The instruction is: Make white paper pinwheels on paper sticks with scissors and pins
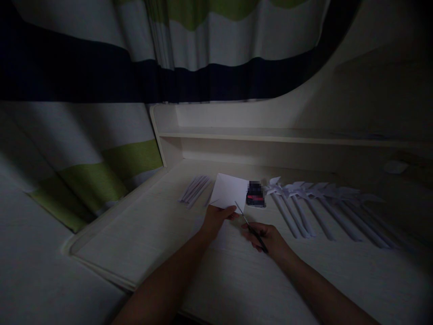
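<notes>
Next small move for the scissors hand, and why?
Probably snip the white sheet slightly inward from its near right corner: the right hand holds the scissors at that corner, while the left hand grips the near edge.

At centre, the sheet (230,190) is smooth, matt paper; the scissors (250,229) pair metal blades (242,214) with plastic-looking handles (261,245). Right of centre, the pinwheels (321,219) are matt paper. Upper left, the curtain (84,67) is matt cloth; the surface (145,239) looks faintly grained.
</notes>
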Demonstrator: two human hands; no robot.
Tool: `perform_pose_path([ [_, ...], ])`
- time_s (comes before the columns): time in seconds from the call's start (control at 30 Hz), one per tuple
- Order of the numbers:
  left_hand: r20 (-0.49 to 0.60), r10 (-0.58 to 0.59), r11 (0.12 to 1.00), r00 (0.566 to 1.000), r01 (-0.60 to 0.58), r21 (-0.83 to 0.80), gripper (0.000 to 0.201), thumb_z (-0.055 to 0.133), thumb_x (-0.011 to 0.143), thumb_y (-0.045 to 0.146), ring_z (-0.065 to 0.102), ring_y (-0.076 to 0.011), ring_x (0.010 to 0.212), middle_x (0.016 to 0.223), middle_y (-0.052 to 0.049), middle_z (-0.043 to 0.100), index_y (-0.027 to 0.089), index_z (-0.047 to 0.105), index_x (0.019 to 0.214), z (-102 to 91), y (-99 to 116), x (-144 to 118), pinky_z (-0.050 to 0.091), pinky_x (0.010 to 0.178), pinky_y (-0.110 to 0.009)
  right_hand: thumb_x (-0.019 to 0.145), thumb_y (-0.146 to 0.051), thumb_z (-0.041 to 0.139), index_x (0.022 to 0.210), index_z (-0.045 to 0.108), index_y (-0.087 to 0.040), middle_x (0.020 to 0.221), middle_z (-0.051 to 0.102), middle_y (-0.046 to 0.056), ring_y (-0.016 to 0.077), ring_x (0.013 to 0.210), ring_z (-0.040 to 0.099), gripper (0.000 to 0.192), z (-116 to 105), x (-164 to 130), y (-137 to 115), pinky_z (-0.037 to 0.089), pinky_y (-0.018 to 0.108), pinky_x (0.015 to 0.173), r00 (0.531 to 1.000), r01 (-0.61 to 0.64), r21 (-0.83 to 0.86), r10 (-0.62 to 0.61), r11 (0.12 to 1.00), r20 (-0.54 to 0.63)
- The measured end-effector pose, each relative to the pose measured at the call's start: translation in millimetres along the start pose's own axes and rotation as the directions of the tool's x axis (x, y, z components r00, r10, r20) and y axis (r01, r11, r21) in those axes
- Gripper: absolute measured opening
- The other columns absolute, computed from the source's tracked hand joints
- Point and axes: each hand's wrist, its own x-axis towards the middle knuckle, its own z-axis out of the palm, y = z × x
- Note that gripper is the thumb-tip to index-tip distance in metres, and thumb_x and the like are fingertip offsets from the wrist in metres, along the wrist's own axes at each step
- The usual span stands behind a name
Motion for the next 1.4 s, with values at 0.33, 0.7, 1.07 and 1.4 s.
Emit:
perform_pose_path([
  [0.33,0.075,0.020,0.999,0.997,-0.017,-0.032,0.024,0.066,0.058,0.025,0.058,-0.0135,0.051,0.066,-0.006,0.064,0.010,0.061,0.075,1.7,1,-2,0.045,0.049,-0.023,0.060,-0.039,0.064,0.083,0.062,-0.014,0.037,0.044,-0.008,0.0053,0.031,0.035,0.034,2,-3,-8,0.027,0.019,0.033,0.999,0.000,-0.052,-0.002,0.999,-0.037],
  [0.7,0.089,0.049,0.999,0.995,-0.051,0.015,0.026,0.066,0.058,0.031,0.057,-0.0142,0.052,0.059,-0.005,0.062,0.009,0.061,0.070,-1.0,-5,-1,0.043,0.050,-0.025,0.057,-0.042,0.066,0.082,0.062,-0.014,0.037,0.046,-0.007,0.0058,0.031,0.036,0.037,2,0,-1,0.028,0.020,0.032,0.999,-0.012,-0.020,0.011,1.000,-0.040],
  [1.07,0.015,0.058,0.994,0.998,-0.056,-0.099,0.031,0.063,0.062,0.038,0.055,-0.0122,0.050,0.064,-0.005,0.062,0.010,0.061,0.075,1.6,-1,-3,0.043,0.049,-0.023,0.060,-0.039,0.065,0.082,0.061,-0.013,0.035,0.041,-0.008,0.0043,0.029,0.032,0.035,3,-4,-6,0.026,0.018,0.031,0.999,0.009,-0.030,-0.010,1.000,-0.034],
  [1.4,0.053,0.002,0.971,0.999,0.011,-0.240,0.029,0.065,0.060,0.037,0.053,-0.0103,0.049,0.058,-0.003,0.058,0.009,0.060,0.066,3.1,-1,-3,0.041,0.049,-0.022,0.058,-0.043,0.066,0.080,0.062,-0.014,0.036,0.041,-0.008,0.0047,0.030,0.032,0.037,3,-7,-11,0.026,0.019,0.032,0.998,-0.013,-0.044,0.010,0.999,-0.058],
])
